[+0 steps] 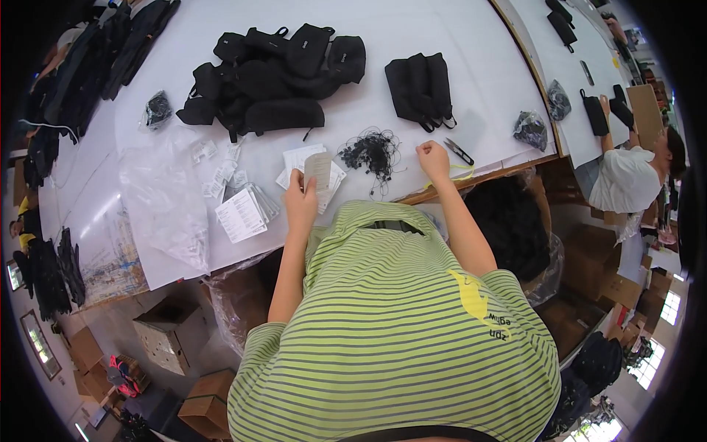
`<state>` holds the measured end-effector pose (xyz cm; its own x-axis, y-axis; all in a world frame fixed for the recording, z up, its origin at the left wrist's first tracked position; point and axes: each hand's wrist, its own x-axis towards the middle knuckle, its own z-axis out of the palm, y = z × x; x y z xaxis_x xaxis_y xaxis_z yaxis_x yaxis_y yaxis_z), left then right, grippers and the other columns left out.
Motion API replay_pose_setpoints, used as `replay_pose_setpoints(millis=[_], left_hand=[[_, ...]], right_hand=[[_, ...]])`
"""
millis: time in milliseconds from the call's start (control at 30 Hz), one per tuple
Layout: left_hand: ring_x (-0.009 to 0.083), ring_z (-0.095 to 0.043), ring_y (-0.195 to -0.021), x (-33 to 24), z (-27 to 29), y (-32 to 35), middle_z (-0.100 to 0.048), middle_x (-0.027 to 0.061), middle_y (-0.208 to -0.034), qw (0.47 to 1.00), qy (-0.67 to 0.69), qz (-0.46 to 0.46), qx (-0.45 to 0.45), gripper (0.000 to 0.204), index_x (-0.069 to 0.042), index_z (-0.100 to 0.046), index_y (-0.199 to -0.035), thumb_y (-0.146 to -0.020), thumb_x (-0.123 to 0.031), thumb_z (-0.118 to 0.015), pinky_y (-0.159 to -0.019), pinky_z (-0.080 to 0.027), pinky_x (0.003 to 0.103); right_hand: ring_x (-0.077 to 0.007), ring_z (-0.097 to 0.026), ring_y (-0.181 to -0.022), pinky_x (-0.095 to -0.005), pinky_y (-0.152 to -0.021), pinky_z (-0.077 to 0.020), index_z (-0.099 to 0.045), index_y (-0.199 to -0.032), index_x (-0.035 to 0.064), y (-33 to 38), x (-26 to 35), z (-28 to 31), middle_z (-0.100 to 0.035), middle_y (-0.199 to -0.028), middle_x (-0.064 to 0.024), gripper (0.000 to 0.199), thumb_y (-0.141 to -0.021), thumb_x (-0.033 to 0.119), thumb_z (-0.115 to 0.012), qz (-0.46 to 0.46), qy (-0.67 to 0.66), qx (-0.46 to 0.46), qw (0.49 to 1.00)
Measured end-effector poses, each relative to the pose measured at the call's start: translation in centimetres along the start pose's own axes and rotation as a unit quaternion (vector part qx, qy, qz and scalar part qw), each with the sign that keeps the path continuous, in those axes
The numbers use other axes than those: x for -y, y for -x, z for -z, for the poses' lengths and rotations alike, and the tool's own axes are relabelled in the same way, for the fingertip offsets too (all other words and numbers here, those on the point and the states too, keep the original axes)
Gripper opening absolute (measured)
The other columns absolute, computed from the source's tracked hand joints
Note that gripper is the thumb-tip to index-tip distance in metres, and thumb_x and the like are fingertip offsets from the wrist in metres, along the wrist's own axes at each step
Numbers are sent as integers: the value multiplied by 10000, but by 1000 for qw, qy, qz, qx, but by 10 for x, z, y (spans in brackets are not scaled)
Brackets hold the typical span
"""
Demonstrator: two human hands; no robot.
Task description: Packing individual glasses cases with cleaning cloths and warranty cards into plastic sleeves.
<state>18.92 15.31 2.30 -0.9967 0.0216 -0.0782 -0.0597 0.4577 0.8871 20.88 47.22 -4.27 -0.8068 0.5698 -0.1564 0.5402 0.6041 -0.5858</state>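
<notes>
My left hand [300,197] holds a white paper tag [319,169] upright above a small stack of white tags [305,163] on the white table [412,29]. My right hand [433,160] is closed at the table's front edge, right of a tangle of black strings [371,152]; whether it pinches a string I cannot tell. Small black scissors [459,152] lie just right of that hand.
A heap of black pouches [272,81] and a second bundle of pouches [420,88] lie further back. Clear plastic bags [166,195] and a printed tag stack [243,214] lie at left. Another person in white [626,177] works at the right. Cardboard boxes [173,339] stand below.
</notes>
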Motion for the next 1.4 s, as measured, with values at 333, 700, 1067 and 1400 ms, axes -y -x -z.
replay_pose_setpoints(millis=[333, 700, 1067, 1400], left_hand=[[164, -464, -722, -14, -2, -4, -540, 100, -814, 996, 29, 55, 58, 230, -25, -404, -948, -863, -145, -581, -680, -410, 301], [208, -519, -827, 8, -21, 4, -553, 122, -874, 981, 124, 73, 130, 296, -53, -385, -1031, -847, -142, -598, -755, -425, 325], [123, -571, -802, -73, -5, 11, -630, 110, -911, 941, 288, 66, 166, 363, -6, -484, -1090, -845, -202, -666, -716, -447, 263], [122, -526, -682, -108, 7, 13, -574, 48, -773, 983, 161, -85, 31, 166, 10, -633, -905, -786, -91, -690, -649, -414, 245]], right_hand=[[-296, -593, -795, -397, -687, -468, -592, -813, 70, 57, 3, 5, -582, -808, -109, 197, -720, 199, -708, 76, 94, 93, 988], [-304, -598, -738, -406, -657, -470, -619, -809, 61, 59, 18, -24, -608, -786, -122, 156, -739, 181, -689, 49, 84, -13, 995], [-56, -545, -583, -181, -515, -395, -614, -847, 7, 61, 127, 85, -617, -705, -23, 148, -817, 140, -671, -29, -575, 179, 798], [0, -387, -544, -170, -495, -293, -636, -820, 19, 94, 182, 89, -480, -598, 70, 89, -786, 81, -691, 113, -340, 220, 907]])
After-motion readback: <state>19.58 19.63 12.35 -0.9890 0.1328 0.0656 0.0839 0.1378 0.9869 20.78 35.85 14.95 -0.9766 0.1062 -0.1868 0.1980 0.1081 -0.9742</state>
